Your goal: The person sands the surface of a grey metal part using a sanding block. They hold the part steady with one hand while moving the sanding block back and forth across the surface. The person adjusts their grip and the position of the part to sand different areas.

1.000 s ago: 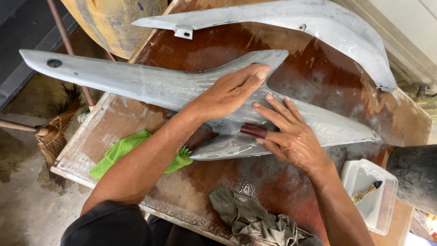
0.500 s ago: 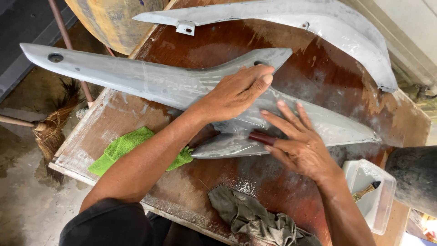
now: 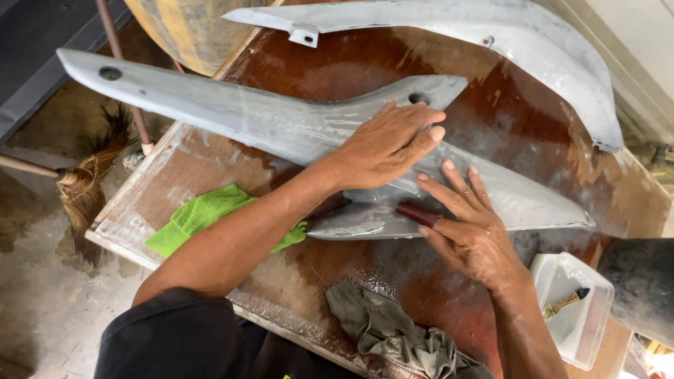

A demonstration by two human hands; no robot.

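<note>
A long grey fairing panel [image 3: 232,116], wet and dull, lies across a worn wooden board [image 3: 351,70]. My left hand [image 3: 386,144] presses flat on its middle, fingers together near a hole in its upper lobe. My right hand [image 3: 467,224] rests on the panel's lower part, fingers spread, pressing a small dark red block [image 3: 415,213] against the surface under the thumb. A second grey panel [image 3: 505,42] lies at the far edge of the board.
A green cloth [image 3: 203,214] lies under my left forearm, a grey rag [image 3: 393,333] at the near edge. A clear plastic tub [image 3: 572,312] with a brush stands at right beside a dark round object [image 3: 642,288]. A broom [image 3: 77,189] and a yellow drum [image 3: 189,28] are at left.
My right hand has slid the dark red block a little to the right along the panel. The left hand stays pressed on the panel. The view has shifted slightly.
</note>
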